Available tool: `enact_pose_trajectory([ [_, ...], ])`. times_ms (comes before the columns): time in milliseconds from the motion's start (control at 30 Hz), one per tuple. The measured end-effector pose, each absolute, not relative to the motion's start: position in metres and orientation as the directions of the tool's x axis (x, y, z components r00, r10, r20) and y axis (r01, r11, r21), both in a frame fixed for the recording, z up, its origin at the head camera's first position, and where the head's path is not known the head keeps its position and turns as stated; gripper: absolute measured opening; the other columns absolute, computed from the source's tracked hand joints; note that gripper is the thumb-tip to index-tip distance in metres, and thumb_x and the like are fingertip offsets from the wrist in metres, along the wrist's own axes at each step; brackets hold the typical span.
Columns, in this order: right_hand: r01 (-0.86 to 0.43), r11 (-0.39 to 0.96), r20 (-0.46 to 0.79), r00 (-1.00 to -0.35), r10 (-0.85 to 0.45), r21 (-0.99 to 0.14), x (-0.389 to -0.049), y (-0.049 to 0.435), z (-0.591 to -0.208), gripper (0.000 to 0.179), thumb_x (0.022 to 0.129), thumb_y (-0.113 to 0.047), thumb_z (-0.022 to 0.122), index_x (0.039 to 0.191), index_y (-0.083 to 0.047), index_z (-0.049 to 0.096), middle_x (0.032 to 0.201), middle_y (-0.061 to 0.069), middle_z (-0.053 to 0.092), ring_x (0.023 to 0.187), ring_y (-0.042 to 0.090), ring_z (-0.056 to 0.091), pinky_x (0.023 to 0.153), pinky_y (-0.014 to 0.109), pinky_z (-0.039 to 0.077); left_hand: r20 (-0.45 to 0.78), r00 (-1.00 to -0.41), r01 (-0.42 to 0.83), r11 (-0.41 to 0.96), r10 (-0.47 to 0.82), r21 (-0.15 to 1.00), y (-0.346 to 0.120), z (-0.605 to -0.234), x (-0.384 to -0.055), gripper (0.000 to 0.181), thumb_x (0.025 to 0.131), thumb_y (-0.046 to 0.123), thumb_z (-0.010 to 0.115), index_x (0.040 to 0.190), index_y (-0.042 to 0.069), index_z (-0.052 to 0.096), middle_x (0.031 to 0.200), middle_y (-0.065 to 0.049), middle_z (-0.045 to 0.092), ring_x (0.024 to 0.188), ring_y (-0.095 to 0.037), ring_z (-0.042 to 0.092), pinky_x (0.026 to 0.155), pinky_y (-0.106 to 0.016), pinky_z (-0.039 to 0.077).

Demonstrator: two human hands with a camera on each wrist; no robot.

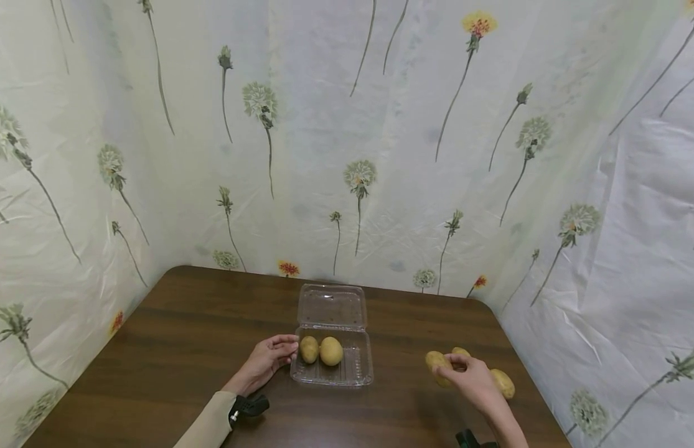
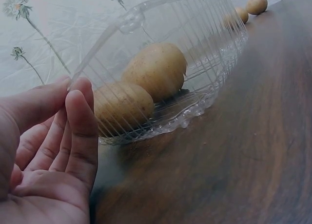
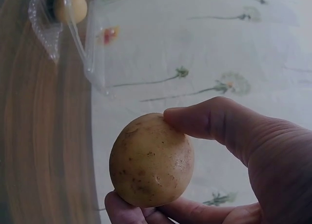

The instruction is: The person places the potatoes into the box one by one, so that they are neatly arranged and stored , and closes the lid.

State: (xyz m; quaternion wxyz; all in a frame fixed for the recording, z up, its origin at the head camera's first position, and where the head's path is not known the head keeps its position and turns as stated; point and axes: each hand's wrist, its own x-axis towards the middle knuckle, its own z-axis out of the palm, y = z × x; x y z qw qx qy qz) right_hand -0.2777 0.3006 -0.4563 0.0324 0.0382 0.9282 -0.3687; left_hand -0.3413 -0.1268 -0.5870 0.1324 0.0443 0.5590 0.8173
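Well, the right hand (image 1: 472, 377) is gripping 1 potato (image 3: 151, 160) right of the box (image 1: 358, 359), ideally by opposite sides; the left hand (image 1: 267, 361) is pinching the box, likely steadying the 2 potatoes (image 1: 331, 351) inside

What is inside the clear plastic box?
One potato and, right beside it, a second potato. Whatever lies directly beneath them in the clear plastic box is hidden.

Clear box (image 1: 356, 366), lid (image 1: 331, 308) open toward the far edge of the desk (image 1: 223, 323), left side pinched by my left hand (image 1: 265, 362), two potatoes (image 1: 331, 351) side by side inside, speckled potato (image 3: 151, 160) in my right hand (image 1: 471, 381), loose potatoes (image 1: 503, 384) near the right edge.
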Motion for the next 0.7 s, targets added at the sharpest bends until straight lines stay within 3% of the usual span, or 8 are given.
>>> enact_pose_trajectory([
  [433,0.061,0.72,-0.052,-0.998,0.035,-0.691,-0.288,0.279,-0.449,0.061,0.082,-0.046,0.073,0.121,0.0,0.063,0.113,0.016,0.069,0.101,0.027,0.064,0.076,0.038,0.053,-0.074,-0.962,-0.166,-0.345,0.263,0.924,-0.127,-0.589,-0.342,0.037,0.093,0.011,0.063,0.125,-0.005,0.054,0.094,0.001,0.069,0.077,-0.006,0.064,0.07,-0.019,0.052],
  [700,0.013,0.688,-0.017,-1.0,0.001,-0.726,-0.295,0.26,-0.451,0.054,0.083,-0.036,0.074,0.119,0.002,0.063,0.112,0.016,0.068,0.1,0.028,0.064,0.076,0.035,0.054,-0.074,-0.962,-0.165,-0.344,0.263,0.925,-0.126,-0.588,-0.341,0.037,0.094,0.011,0.063,0.126,-0.006,0.053,0.096,0.001,0.069,0.077,-0.006,0.064,0.07,-0.019,0.052],
])
